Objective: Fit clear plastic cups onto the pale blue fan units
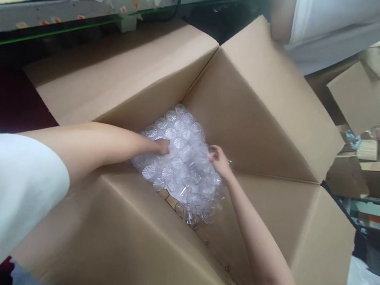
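Note:
A large open cardboard box [257, 109] fills the view. At its bottom lies a clear plastic bag of small transparent cups or lids [180, 160], packed in rows. My left hand [161, 146] reaches deep into the box and presses its closed fingers onto the bag's left side. My right hand [218, 159] is at the bag's right edge with fingers pinched on the plastic film. Both forearms stretch down over the near box wall.
Box flaps [322, 253] stand open on all sides. A person in white [318, 19] stands beyond the box at top right. Smaller cartons and wooden pieces [372, 115] sit at right. A metal bench edge with a cable [89, 3] runs along the top left.

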### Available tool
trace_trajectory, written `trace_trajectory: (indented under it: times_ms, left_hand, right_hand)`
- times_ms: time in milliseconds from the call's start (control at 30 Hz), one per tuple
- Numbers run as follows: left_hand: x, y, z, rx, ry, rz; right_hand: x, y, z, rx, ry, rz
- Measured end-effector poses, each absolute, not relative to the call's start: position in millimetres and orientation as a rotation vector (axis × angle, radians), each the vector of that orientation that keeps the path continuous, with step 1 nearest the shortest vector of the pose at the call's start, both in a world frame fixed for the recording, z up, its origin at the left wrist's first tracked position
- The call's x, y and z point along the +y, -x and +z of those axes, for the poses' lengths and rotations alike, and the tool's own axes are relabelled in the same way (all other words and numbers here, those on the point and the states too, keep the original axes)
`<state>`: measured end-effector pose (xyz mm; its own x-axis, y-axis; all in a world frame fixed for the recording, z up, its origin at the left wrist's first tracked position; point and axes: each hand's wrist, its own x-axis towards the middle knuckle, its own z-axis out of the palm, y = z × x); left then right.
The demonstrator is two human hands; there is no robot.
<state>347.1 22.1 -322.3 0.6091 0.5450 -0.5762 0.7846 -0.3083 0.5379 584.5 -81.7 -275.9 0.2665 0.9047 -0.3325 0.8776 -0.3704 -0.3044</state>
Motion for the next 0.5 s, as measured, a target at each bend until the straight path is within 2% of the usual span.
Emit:
trace_trajectory:
  times_ms: [200,500]
  left_hand:
    - [27,-356,-322,0.961,-2.189,-0.455]
    - [22,-366,-321,0.853,-2.255,-0.519]
  right_hand:
    - [-103,-554,-303,-1.872,2.421,0.752]
    - [-106,-546,-298,-1.779,2.51,0.452]
